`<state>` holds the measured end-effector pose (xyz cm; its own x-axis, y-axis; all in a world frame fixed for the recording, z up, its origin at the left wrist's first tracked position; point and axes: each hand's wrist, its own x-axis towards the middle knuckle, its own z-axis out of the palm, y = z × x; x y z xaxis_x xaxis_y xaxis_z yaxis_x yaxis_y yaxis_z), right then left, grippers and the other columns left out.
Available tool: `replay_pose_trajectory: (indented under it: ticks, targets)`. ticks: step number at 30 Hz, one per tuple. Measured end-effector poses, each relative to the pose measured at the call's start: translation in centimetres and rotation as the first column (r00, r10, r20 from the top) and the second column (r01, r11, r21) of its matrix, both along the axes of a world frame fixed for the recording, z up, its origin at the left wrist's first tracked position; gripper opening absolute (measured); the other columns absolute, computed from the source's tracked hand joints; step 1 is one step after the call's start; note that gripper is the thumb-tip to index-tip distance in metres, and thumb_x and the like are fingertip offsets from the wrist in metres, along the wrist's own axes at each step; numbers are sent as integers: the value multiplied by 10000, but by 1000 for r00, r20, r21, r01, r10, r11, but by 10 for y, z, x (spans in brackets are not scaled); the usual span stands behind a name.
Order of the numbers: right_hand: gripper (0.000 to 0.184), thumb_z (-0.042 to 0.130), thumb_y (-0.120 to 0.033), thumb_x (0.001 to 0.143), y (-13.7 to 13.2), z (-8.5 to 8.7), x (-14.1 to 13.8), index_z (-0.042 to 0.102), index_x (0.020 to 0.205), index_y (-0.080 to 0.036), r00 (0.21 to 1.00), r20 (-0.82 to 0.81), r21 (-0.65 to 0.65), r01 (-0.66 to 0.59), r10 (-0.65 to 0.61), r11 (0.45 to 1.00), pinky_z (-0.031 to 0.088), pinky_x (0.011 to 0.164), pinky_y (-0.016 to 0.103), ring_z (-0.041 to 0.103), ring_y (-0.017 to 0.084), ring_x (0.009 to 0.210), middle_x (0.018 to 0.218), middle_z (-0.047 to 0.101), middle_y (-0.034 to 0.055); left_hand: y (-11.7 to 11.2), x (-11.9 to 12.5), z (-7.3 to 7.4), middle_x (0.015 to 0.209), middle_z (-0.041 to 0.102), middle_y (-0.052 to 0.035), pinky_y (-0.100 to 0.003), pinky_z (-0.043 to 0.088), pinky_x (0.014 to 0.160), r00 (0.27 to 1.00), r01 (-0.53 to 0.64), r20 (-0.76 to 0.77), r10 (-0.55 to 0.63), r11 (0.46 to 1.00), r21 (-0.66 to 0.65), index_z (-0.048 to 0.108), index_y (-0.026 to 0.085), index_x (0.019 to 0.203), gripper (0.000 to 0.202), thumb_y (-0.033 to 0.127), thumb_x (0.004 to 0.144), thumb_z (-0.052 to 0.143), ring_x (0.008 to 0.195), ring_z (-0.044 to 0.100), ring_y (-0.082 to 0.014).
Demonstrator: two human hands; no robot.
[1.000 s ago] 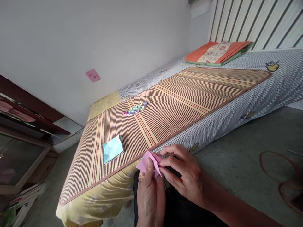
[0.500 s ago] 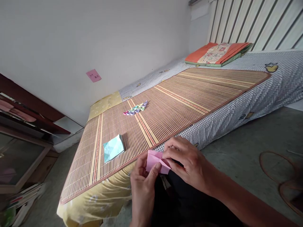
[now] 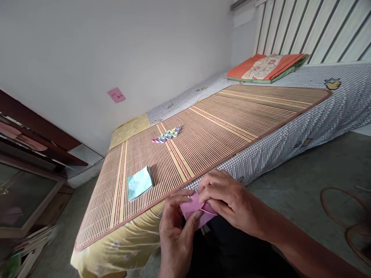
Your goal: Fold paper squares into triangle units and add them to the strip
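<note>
Head view, as I see it from my remote station. The pink paper, folded into layers, is held up just in front of the near edge of the mat, left of that edge's middle. My left hand grips it at its left side, thumb flat on the upper face, fingers curled along the far side. My right hand has its fingers closed on the paper's right part, beside a gap between two layers; the exact hold of its fingertips is partly hidden from me. On the mat, a teal folded paper lies near the near edge, toward the left end; a zigzag strip of multicoloured folded paper lies closer to the far edge. Past the mat's right end, orange folded bedding rests on the checked sheet. A pink note shows on the wall.
</note>
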<state>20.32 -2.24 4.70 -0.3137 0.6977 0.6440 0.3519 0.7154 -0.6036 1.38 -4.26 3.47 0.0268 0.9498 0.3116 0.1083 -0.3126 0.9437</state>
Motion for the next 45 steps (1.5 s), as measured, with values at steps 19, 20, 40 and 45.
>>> replay_pose_trajectory:
  ticks: [19, 20, 40, 45]
  targets:
    - [166, 734, -67, 875, -6, -1, -1, 685, 928, -217, 973, -229, -185, -69, 26, 980, 524, 788, 287, 644, 150, 871, 881, 694, -15, -2, 5, 5, 873, 741, -78, -269, 508, 678, 998, -37, -56, 35, 999, -32, 816, 213, 788, 121, 326, 829, 808, 809, 675, -226]
    - [149, 738, -82, 885, -6, -2, -2, 687, 927, -216, 972, -234, -180, -66, 22, 981, 523, 794, 292, 643, 152, 872, 880, 692, -13, -2, 6, 5, 870, 741, -75, -261, 503, 659, 997, -42, -65, 41, 999, -23, 817, 214, 793, 114, 322, 830, 807, 794, 671, -218]
    - [171, 673, -32, 851, -6, -1, -12, 650, 845, -202, 955, -276, -255, 32, -104, 966, 466, 695, 250, 568, 120, 745, 806, 646, -40, -4, 9, 4, 858, 744, -46, -253, 513, 638, 982, -90, -162, 98, 994, 60, 770, 224, 753, 109, 250, 859, 772, 777, 696, -201]
    - [177, 715, -54, 836, -8, -4, -13, 662, 900, -210, 955, -264, -288, 55, -134, 956, 476, 727, 268, 581, 131, 778, 861, 674, -37, -2, 7, 1, 882, 759, -42, -263, 541, 691, 966, -105, -221, 137, 983, 151, 787, 241, 802, 76, 193, 858, 769, 823, 714, -205]
